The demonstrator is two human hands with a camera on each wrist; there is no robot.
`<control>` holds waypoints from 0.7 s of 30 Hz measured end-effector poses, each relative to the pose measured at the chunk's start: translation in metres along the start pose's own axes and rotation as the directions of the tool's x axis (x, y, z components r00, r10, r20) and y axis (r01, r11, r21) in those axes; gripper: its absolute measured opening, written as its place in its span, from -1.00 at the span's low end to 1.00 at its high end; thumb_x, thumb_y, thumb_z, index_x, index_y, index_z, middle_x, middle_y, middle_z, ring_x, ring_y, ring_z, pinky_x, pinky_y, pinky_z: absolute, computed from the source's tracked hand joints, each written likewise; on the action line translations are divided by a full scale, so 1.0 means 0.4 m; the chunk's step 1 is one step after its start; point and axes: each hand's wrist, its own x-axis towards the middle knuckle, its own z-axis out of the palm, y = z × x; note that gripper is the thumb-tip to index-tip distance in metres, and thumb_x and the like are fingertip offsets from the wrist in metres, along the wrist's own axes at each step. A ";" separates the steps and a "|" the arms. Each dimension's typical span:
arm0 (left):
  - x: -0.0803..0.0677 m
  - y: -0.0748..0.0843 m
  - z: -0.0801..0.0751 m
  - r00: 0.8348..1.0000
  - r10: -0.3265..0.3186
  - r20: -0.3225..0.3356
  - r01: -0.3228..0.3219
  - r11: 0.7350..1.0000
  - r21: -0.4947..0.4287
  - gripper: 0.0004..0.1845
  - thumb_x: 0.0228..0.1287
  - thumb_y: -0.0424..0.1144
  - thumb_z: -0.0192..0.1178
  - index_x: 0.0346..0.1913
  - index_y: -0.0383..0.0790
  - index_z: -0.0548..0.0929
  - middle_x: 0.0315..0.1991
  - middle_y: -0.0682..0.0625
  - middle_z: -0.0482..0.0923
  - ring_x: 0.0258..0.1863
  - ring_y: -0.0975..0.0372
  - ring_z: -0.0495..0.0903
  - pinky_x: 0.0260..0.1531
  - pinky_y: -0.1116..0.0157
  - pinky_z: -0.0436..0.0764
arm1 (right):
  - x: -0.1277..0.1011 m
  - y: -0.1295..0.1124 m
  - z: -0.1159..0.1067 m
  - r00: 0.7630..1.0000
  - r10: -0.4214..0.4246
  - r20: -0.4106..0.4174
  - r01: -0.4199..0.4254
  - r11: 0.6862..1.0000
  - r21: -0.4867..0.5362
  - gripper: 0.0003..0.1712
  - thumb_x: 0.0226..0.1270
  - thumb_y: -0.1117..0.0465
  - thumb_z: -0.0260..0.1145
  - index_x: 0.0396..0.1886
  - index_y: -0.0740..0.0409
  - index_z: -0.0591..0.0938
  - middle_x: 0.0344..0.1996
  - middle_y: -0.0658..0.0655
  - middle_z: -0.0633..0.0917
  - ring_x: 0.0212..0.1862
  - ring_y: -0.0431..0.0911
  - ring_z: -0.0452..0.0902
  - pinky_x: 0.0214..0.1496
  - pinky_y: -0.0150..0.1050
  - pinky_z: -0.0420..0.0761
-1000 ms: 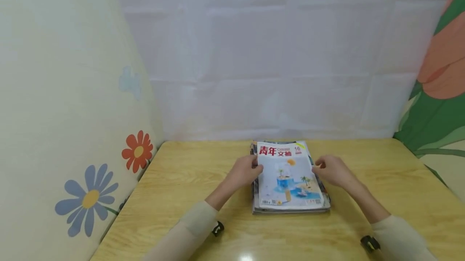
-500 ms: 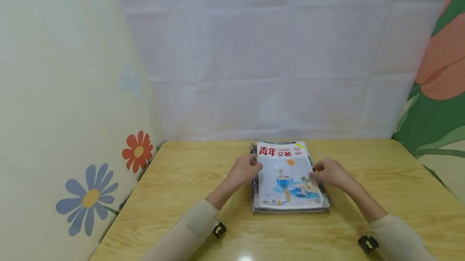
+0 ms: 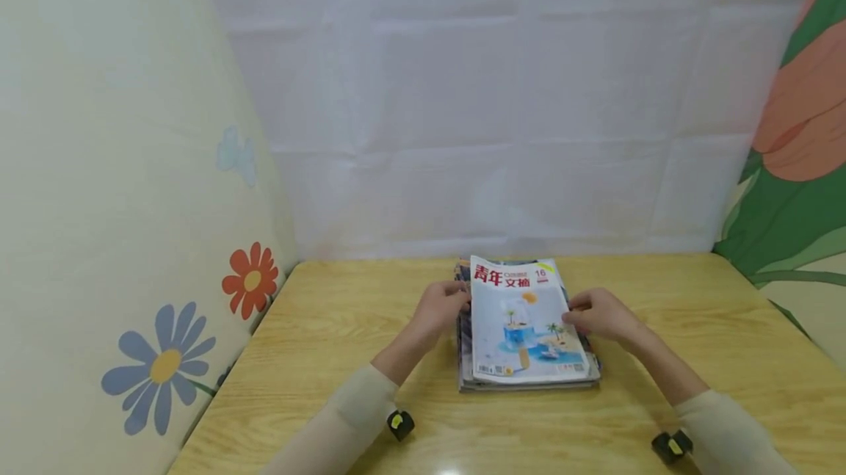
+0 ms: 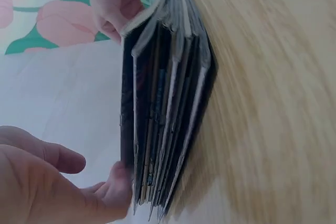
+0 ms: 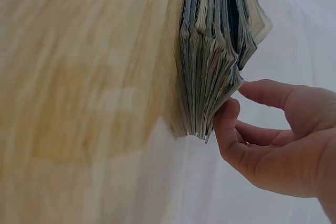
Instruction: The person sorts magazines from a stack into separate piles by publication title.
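Note:
A magazine [image 3: 509, 328] with a white and blue island cover lies on top of a stack of magazines [image 3: 465, 379]. Its upper left corner is bent up a little. At its left edge is my left hand [image 3: 436, 313]; in the left wrist view, a fingertip [image 4: 119, 184] touches the spine side while the thumb [image 4: 71, 160] stands apart from the cover. My right hand [image 3: 604, 317] is at the right edge with curled fingers. There the thumb [image 5: 262, 92] and index finger [image 5: 227, 119] pinch the magazine's edge, in the right wrist view.
The stack stands on a wood-grain table [image 3: 357, 299], close to its back edge. A white cloth [image 3: 423, 130] hangs behind. Flower-painted walls rise at left [image 3: 158, 225] and right [image 3: 800, 203]. Black wrist devices [image 3: 400, 423] sit under both sleeves.
My left thumb has come off the cover, and the magazine's upper left corner has risen and shifted slightly right. My right hand has moved a little left onto the edge.

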 end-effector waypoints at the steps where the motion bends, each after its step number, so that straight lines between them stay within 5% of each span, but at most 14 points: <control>1: 0.000 0.001 -0.001 1.000 -0.018 0.012 0.019 0.999 -0.049 -0.52 0.53 -0.32 0.08 0.38 -0.52 0.42 0.22 -0.33 0.52 0.02 -0.01 0.63 0.03 0.08 0.64 | 0.001 0.001 0.001 1.000 0.002 -0.004 -0.002 1.000 0.015 -0.54 0.44 0.22 0.34 0.13 0.53 0.58 -0.17 0.21 0.69 -0.20 -0.02 0.60 -0.18 -0.12 0.67; 7: 0.008 0.002 -0.011 0.987 -0.106 0.124 0.142 0.934 -0.328 -0.49 0.55 -0.47 -0.10 0.46 -0.61 0.19 0.28 -0.41 0.45 0.17 -0.15 0.54 -0.01 0.05 0.68 | 0.005 0.009 0.001 1.000 0.003 -0.031 0.000 0.993 0.119 -0.55 0.44 0.25 0.33 0.15 0.51 0.55 -0.07 0.30 0.66 -0.10 0.05 0.61 -0.06 -0.06 0.68; 10: 0.010 0.000 -0.012 0.979 -0.113 0.168 0.171 0.907 -0.385 -0.48 0.50 -0.54 -0.09 0.44 -0.65 0.17 0.26 -0.44 0.43 0.17 -0.17 0.54 0.00 0.05 0.67 | 0.003 0.010 -0.001 0.999 -0.004 -0.034 0.010 0.984 0.179 -0.56 0.43 0.28 0.33 0.15 0.50 0.53 -0.03 0.34 0.63 -0.06 0.08 0.61 -0.02 -0.05 0.69; 16: -0.002 -0.003 -0.005 0.950 -0.139 0.281 0.227 0.924 -0.309 -0.34 0.40 -0.48 0.17 0.49 -0.53 0.21 0.12 -0.38 0.53 0.01 -0.07 0.64 -0.05 0.13 0.69 | -0.002 0.011 -0.005 1.000 -0.015 -0.009 0.017 0.957 0.289 -0.56 0.42 0.34 0.31 0.16 0.56 0.48 -0.02 0.39 0.62 -0.08 0.08 0.63 -0.03 -0.04 0.71; 21: -0.015 -0.003 -0.001 0.943 -0.143 0.300 0.219 0.946 -0.239 -0.19 0.32 -0.48 0.24 0.58 -0.34 0.12 0.04 -0.35 0.54 -0.11 -0.10 0.69 -0.14 0.08 0.72 | -0.001 0.016 -0.008 1.000 -0.001 0.009 -0.002 0.946 0.323 -0.46 0.44 0.32 0.31 0.25 0.58 0.40 0.04 0.45 0.59 -0.05 0.11 0.64 -0.01 -0.02 0.70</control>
